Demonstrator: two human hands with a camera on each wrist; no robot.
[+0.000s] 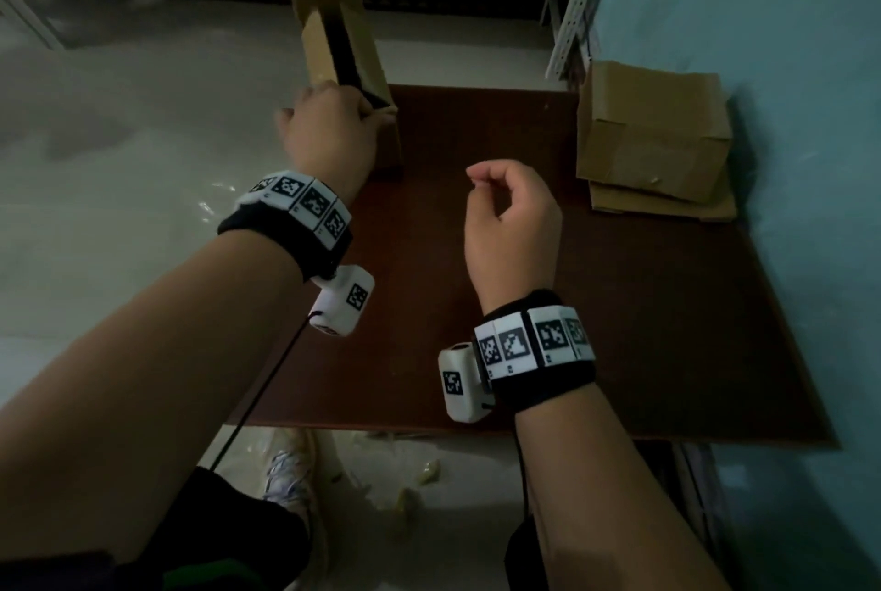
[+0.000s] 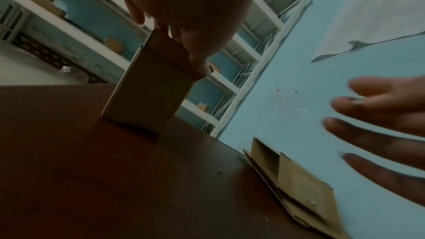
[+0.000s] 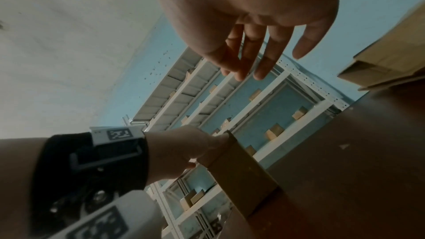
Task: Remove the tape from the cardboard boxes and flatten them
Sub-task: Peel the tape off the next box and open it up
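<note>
The left hand (image 1: pixel 329 132) reaches forward on an outstretched bare forearm, a black band with white marker tiles round the wrist — its fingers curl round the top edge of what it grips, thumb on the near side. The right hand (image 1: pixel 512 218) hangs in the air nearer the body, holding nothing — fingers relaxed and slightly apart, wrist banded alike.

Matt brown cardboard box (image 1: pixel 343 42) & flattened stack (image 1: pixel 658 190); smooth dark wood-look table (image 1: pixel 619 304); white perforated metal shelving (image 1: pixel 572 4).

Upright box (image 1: pixel 350 66) at table's (image 1: pixel 619 328) far-left corner — flattened stack (image 1: pixel 653 137) far right (by wall)
</note>
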